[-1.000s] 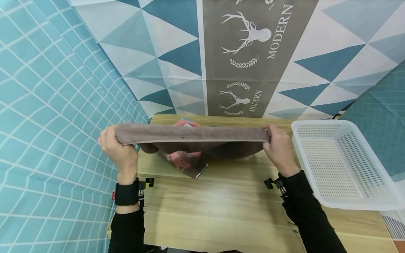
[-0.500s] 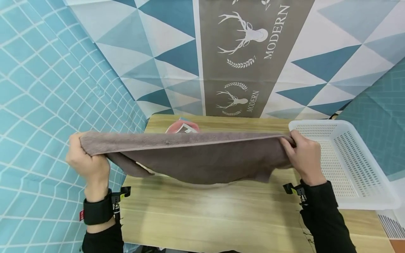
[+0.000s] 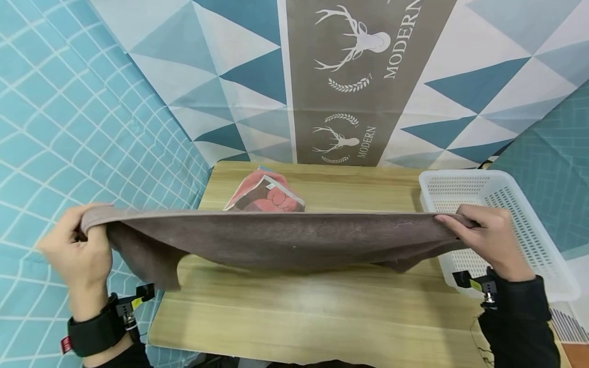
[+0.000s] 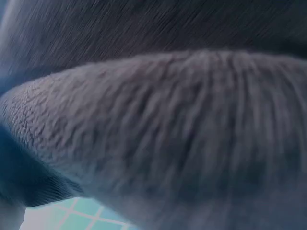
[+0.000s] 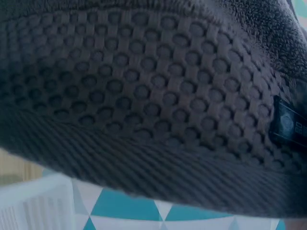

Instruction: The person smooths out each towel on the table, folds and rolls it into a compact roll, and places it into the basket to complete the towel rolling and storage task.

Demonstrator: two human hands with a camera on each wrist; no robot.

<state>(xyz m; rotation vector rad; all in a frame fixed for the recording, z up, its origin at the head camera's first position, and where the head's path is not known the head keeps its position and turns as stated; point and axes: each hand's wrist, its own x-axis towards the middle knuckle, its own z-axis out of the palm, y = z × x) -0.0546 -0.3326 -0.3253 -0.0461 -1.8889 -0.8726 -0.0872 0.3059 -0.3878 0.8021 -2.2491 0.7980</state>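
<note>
A grey-brown towel (image 3: 285,237) stretches between my two hands above the table, its top edge nearly straight and its lower part sagging. My left hand (image 3: 83,245) grips the left end, with a loose corner hanging beside it. At the other end my right hand (image 3: 492,237) pinches the towel's edge, in front of the basket. Ribbed terry cloth (image 4: 168,124) fills most of the left wrist view. In the right wrist view the towel's dimpled border (image 5: 144,86) shows, with a small dark label (image 5: 290,124) at its side. Neither wrist view shows the fingers.
Behind the towel lies a pink and brown cloth (image 3: 273,197) with a white edge, partly hidden. A white perforated basket (image 3: 547,255) stands at the table's right. The wooden table (image 3: 303,317) meets a patterned backdrop at the rear and a blue checked sheet (image 3: 92,128) at left.
My hands have moved apart, drawing the towel out wide, and come lower in the head view. More of the pink and brown cloth shows behind it.
</note>
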